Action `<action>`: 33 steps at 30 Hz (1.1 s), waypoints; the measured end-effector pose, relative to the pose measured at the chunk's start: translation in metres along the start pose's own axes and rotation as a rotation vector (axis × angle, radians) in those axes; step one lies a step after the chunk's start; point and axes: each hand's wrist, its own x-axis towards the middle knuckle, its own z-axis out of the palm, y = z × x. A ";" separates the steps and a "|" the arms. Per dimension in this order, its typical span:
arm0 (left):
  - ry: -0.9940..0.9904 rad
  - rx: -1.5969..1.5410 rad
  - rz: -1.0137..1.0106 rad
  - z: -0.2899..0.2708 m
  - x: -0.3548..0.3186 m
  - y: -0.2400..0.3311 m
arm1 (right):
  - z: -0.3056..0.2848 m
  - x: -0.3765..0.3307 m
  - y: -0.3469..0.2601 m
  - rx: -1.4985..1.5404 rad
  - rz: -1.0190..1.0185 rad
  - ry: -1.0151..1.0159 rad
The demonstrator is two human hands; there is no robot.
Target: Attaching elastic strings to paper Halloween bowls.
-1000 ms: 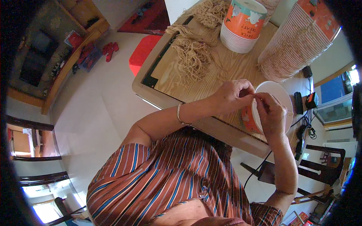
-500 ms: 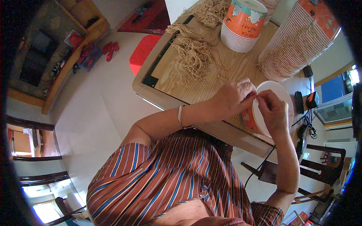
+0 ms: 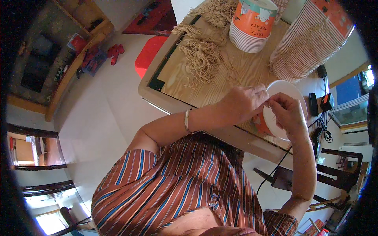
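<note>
A paper bucket (image 3: 271, 125), white inside and orange outside, stands at the table's near right edge with its mouth toward me. My left hand (image 3: 247, 101) reaches over the bucket's left side, thumb and finger pinched together. My right hand (image 3: 289, 115) is in front of the opening, its fingertips closed against those of the left. A short bit of tan twine seems to show between the fingertips; most of it is hidden by the fingers. A loose heap of tan twine (image 3: 201, 59) lies on the table to the left.
Orange-and-white buckets stand nested in a short stack (image 3: 252, 29) at the back and a tall leaning stack (image 3: 311, 43) with twine at the right. Black cables and an adapter (image 3: 327, 102) lie along the right edge. A red stool (image 3: 149, 57) stands left; a dark wooden chair (image 3: 338, 177) is at right.
My right hand has shifted slightly right and its fingers have curled a little more. The left hand stays nearly in place, the fingertips of both still meeting.
</note>
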 end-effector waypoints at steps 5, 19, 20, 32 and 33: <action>0.007 -0.379 -0.145 0.000 0.006 -0.012 | -0.002 -0.006 -0.011 0.067 0.037 -0.031; -0.331 -1.196 -0.690 -0.002 0.004 -0.022 | 0.003 -0.002 0.005 0.075 -0.010 0.007; -0.332 -1.196 -0.689 -0.002 0.004 -0.022 | 0.005 0.001 0.012 0.047 -0.099 0.029; -0.206 -1.503 -0.737 0.008 -0.003 -0.023 | 0.010 -0.018 0.007 -0.159 -0.416 0.178; -0.216 -1.499 -0.713 0.008 -0.003 -0.024 | 0.010 -0.020 0.003 -0.284 -0.426 0.188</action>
